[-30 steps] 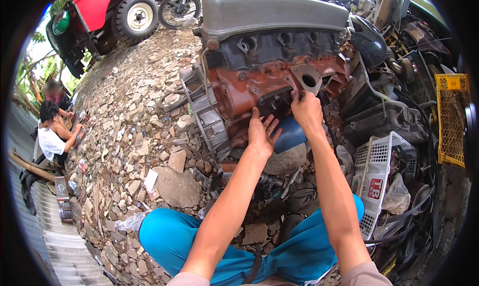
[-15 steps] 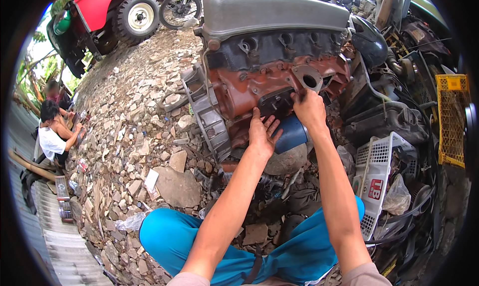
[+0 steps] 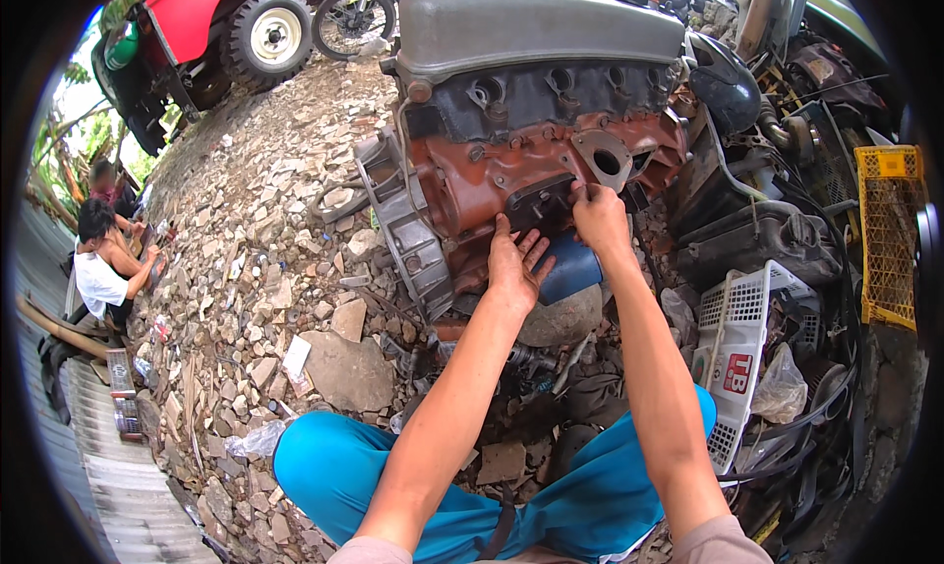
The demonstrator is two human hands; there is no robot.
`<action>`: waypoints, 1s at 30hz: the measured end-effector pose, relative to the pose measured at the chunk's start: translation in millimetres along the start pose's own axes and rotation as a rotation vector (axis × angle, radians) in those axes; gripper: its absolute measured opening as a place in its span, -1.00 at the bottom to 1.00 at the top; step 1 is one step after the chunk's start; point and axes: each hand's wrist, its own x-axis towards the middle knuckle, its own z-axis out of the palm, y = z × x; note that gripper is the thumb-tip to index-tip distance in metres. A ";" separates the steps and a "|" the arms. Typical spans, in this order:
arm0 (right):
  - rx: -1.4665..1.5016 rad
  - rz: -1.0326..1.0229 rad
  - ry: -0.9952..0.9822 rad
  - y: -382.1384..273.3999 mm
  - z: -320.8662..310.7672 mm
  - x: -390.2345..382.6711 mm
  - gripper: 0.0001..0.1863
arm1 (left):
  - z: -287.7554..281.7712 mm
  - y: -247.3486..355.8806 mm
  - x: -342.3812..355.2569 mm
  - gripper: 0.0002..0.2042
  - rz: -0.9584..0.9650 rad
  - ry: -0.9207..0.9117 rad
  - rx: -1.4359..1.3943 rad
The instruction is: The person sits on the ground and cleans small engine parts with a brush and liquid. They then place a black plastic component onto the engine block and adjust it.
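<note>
In front of me stands an engine block [image 3: 462, 182], rusty red-brown with a grey cover along its top. A small black cover plate [image 3: 539, 206] lies against its side. My left hand [image 3: 516, 267] is open, palm up with fingers spread, its fingertips at the plate's lower left edge. My right hand [image 3: 602, 220] is closed in a pinch at the plate's right end; whatever is between the fingers is hidden. Just above it is a round port with a flange [image 3: 604, 159]. Below the hands sits a blue cylinder [image 3: 570, 269], partly covered by them.
Rubble ground [image 3: 265, 239] spreads to the left. A white plastic crate [image 3: 730, 367], a yellow crate [image 3: 890, 235] and dark engine parts [image 3: 777, 235] crowd the right. Two people sit at far left, one in a white shirt [image 3: 98, 284]. A red vehicle [image 3: 187, 13] stands behind.
My right hand has shifted slightly left and down, from beside the flanged port to the plate's right end. My left hand stays in almost the same place.
</note>
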 end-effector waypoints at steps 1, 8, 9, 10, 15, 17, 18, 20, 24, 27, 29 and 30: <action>0.036 0.059 -0.051 -6.1 -5.0 -3.8 -0.69 | 0.1 0.2 0.0 -0.26 0.000 -0.001 -0.001; -0.276 -0.246 0.210 -3.1 1.7 -10.5 -0.71 | -1.6 -0.5 2.2 -0.26 0.002 -0.011 0.016; -0.277 -0.233 0.207 -5.7 3.6 -12.5 -0.71 | -2.8 0.0 2.7 -0.26 0.000 -0.015 0.013; -0.281 -0.218 0.206 -7.2 3.5 -13.7 -0.71 | -1.4 0.5 1.3 -0.26 -0.004 -0.021 0.010; -0.125 -0.123 0.162 0.0 6.2 -4.9 -0.70 | 3.3 1.7 -3.5 -0.33 -0.017 0.012 0.016; -0.103 -0.080 0.142 2.3 6.2 -2.0 -0.69 | 1.5 3.2 -4.3 -0.33 -0.029 0.013 0.027; -0.106 -0.057 0.142 4.0 6.1 -1.2 -0.68 | 0.6 3.8 -4.7 -0.33 -0.039 0.013 0.034; -0.161 -0.076 0.174 -4.1 3.7 -7.0 -0.68 | -1.2 6.8 -5.3 -0.33 -0.054 0.015 0.049; -0.294 -0.219 0.239 -6.4 5.0 -16.6 -0.70 | -7.9 8.6 -6.6 -0.33 -0.070 0.020 0.068; -0.317 -0.257 0.249 -1.7 5.8 -13.8 -0.71 | -5.1 11.9 -10.2 -0.32 -0.084 0.012 0.091; -0.328 -0.253 0.256 -0.6 6.9 -13.9 -0.72 | -2.6 15.9 -15.5 -0.31 -0.090 0.016 0.111; -0.335 -0.245 0.262 -0.3 8.4 -14.2 -0.72 | -0.9 17.5 -18.0 -0.30 -0.090 0.020 0.120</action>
